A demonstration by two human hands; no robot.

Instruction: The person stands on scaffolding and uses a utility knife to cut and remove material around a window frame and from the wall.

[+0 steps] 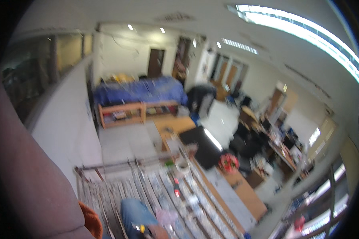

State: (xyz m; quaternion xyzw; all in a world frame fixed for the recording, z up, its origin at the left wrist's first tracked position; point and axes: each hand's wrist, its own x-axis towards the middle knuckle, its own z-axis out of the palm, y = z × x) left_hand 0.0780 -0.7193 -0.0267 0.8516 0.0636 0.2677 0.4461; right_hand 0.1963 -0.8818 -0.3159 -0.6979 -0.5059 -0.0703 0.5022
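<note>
My left arm (32, 171) is raised close on the left, with an orange sleeve (91, 220) at its lower end; the left hand lies outside the picture. At the bottom edge, beside my knee in blue jeans (135, 211), part of my right hand (158, 232) shows, blurred. It appears closed around a small yellow-and-black tool (142, 228), whose kind I cannot make out. Beneath is a slatted metal frame (107, 190). On it lie crumpled pink plastic (166, 218), a small red-and-black object (176, 188) and a pale roll of tape (182, 167).
Beyond the frame stand a wooden table (175, 125) and a black panel (201, 145). A red round item (228, 163) rests near a brown board (247, 193). Farther back are a low wooden shelf (121, 115) under a blue tarp (139, 91), and cluttered desks at right. A white partition (68, 123) runs along the left.
</note>
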